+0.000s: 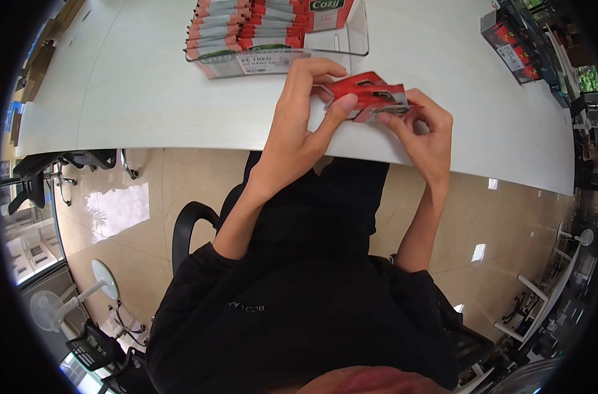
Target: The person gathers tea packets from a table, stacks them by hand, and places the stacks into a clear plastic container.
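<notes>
Several small red and grey packets (368, 88) are bunched together between my two hands, just above the near edge of the white table. My left hand (305, 108) grips their left side, thumb in front and fingers behind. At the right end, my right hand (424, 125) pinches the packets between thumb and fingers. Beyond my hands stands a clear plastic bin (273, 64) with a white label, filled with rows of similar red and pink packets (246, 29). In its right part a red box or packet marked "Cozy" (325, 16) stands upright.
The white table (135, 98) spreads under and around the bin. At the far right stands a dark rack (509, 49) with red items in it. Below the table edge are chair arms (191, 226), a tiled floor (148, 249) and a white fan (49, 308) at the lower left.
</notes>
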`<state>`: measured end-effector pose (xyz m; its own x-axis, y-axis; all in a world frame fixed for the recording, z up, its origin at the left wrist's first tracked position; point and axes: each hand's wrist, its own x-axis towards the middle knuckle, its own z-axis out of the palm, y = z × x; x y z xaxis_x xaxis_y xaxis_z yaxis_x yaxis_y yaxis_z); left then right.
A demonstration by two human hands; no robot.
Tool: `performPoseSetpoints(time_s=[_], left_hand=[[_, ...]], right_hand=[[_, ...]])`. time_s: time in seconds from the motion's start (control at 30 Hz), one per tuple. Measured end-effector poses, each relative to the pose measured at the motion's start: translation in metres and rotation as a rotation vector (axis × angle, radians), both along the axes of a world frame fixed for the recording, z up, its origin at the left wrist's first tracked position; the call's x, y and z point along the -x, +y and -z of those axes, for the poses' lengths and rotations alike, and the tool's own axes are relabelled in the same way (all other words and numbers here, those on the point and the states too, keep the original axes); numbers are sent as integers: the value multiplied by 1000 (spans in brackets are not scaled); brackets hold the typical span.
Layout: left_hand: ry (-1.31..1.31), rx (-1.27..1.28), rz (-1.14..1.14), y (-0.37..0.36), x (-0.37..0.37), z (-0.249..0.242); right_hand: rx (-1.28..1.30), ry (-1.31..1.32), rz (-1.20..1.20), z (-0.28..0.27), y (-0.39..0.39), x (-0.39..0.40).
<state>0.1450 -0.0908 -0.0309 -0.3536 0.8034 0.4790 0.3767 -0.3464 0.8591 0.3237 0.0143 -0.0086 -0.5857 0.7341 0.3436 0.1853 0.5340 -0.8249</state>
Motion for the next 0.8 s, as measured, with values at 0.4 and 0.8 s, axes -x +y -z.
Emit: performPoseSetpoints(time_s=[0.4,0.8], left_hand=[[-107,-108,39,1,-3,0],[198,-74,-164,-7,-6,-9]], right_hand=[[171,68,-46,-2,-7,3],[281,205,35,8,-1,-14]])
